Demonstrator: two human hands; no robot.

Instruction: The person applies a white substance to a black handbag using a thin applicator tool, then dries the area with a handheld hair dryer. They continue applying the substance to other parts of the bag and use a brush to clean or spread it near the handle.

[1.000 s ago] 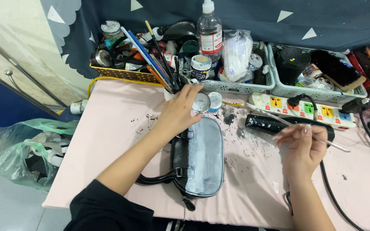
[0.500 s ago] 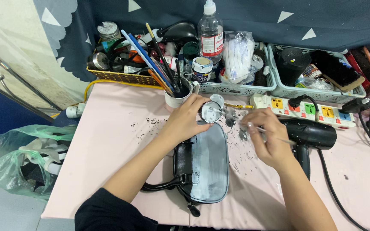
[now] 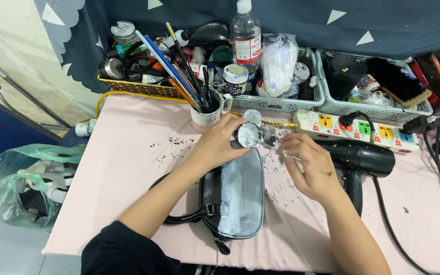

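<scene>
Paint jar [image 3: 249,135] sits in the left hand [image 3: 215,147] just above the half-painted black bag [image 3: 234,196], and the right hand [image 3: 309,168] has come over from the hair dryer [image 3: 360,160], pinching what may be a thin brush [image 3: 289,155].

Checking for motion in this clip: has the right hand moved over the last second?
Yes. The right hand has moved left, from past the black hair dryer to beside the small paint jar that the left hand holds.
</scene>
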